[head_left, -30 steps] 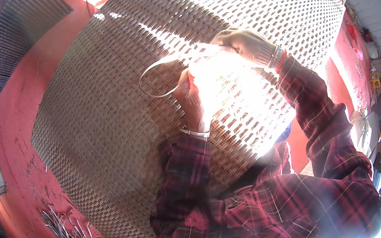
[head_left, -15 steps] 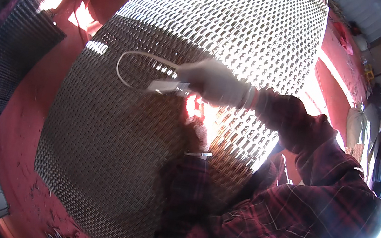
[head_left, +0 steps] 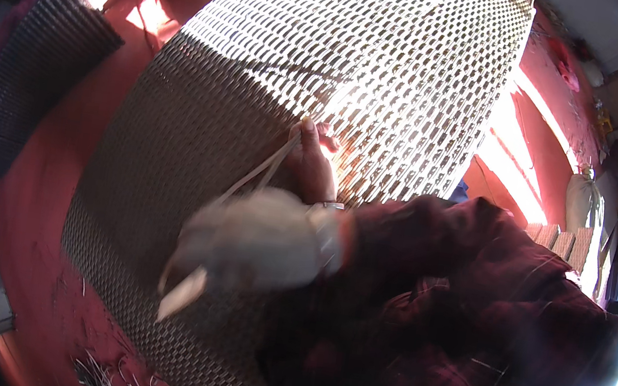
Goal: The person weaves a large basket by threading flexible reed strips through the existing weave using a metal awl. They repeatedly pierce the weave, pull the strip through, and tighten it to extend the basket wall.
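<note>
A large panel of woven flat strips (head_left: 165, 149) lies in front of me, half in shade and half in bright sun. My left hand (head_left: 313, 164), bare with a band at the wrist, is at the panel's middle, thumb and finger closed on a pale strand (head_left: 270, 162). The strand runs down to my right hand (head_left: 251, 236), which wears a pale glove and crosses over my left wrist. Blurred by motion, this hand is closed round a pale, flat-tipped tool (head_left: 182, 295). Its kind is not clear. Whether the glove also grips the strand cannot be made out.
Red flooring (head_left: 35, 233) surrounds the panel. Another woven panel (head_left: 34, 67) stands at the left. Loose strips (head_left: 113, 380) lie near the lower left edge. Bags and hanging cloths (head_left: 583, 208) are at the right, beside brown ribbed pieces (head_left: 559, 242).
My right hand has swept down and left from above the left hand, carrying the tool. The strand, a wide loop before, is now drawn out toward me. My left hand has moved slightly farther away.
</note>
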Tool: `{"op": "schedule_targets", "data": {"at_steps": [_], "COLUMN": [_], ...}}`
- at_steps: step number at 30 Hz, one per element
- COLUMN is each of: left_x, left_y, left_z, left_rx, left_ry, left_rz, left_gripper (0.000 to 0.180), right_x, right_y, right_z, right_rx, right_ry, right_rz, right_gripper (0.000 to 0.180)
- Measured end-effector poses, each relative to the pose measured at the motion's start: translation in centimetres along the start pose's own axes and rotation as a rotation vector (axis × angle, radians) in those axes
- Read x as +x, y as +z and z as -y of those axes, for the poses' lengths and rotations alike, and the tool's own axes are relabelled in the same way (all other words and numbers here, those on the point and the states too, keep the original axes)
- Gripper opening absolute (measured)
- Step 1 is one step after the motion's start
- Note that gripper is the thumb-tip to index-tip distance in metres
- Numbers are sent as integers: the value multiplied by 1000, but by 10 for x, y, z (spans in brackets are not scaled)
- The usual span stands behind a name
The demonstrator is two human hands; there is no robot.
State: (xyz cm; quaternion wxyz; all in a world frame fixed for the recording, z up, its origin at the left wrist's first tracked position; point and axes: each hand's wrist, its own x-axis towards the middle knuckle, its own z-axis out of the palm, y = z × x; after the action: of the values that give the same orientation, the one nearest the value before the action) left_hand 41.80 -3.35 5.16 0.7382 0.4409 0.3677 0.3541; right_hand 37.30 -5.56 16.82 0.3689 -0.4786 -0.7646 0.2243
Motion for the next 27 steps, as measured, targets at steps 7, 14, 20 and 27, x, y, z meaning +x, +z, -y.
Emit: {"op": "schedule_targets", "data": {"at_steps": [7, 14, 20, 27], "left_x": [-3, -17, -43, -84], "left_y": [-14, -33, -58, -75], "left_z": [-3, -12, -13, -25], "left_rx": [-459, -422, -120, 129], "left_ry": [106, 149, 190, 209], "left_rz": [36, 88, 64, 91], "left_gripper": [24, 24, 19, 15], "right_x": [-68, -85, -45, 92], "right_y": [-110, -140, -142, -149], "right_z": [-133, -165, -119, -23], "right_rx": [-657, -615, -244, 340], "right_ry": [326, 410, 418, -737], "right_rz": [-92, -45, -94, 38], "right_gripper": [18, 14, 25, 67]}}
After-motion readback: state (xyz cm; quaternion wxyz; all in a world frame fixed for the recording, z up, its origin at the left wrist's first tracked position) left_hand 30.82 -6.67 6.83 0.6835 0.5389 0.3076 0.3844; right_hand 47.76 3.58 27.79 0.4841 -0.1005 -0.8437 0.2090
